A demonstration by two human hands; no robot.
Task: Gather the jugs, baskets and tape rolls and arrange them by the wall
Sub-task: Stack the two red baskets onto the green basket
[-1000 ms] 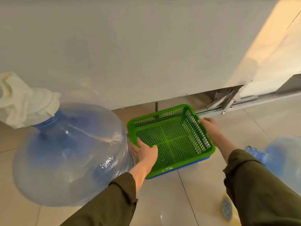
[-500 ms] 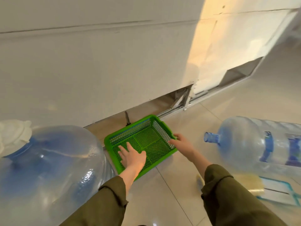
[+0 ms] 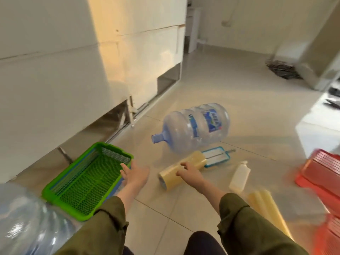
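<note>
A green mesh basket (image 3: 86, 183), nested on a blue one, sits on the floor by the wall. My left hand (image 3: 133, 173) hovers open at its right end, fingers spread near the rim. My right hand (image 3: 189, 171) reaches over a stack of yellowish tape rolls (image 3: 171, 174) lying on its side, fingers loosely bent above it; touch is unclear. One clear blue water jug (image 3: 195, 128) lies on its side beyond the tape. Another jug (image 3: 24, 223) stands at the lower left by the basket. Red baskets (image 3: 320, 172) are at the right edge.
A white bottle (image 3: 239, 176) lies right of the tape stack, and a blue-framed flat tool (image 3: 217, 156) lies behind it. More yellow rolls (image 3: 266, 208) lie at the lower right. The white wall (image 3: 55, 80) has a gap along its base. Dark clutter (image 3: 281, 68) sits far right.
Both hands have left the green basket, which now rests by the wall. My view swung right, and my right hand has moved over to the tape roll stack.
</note>
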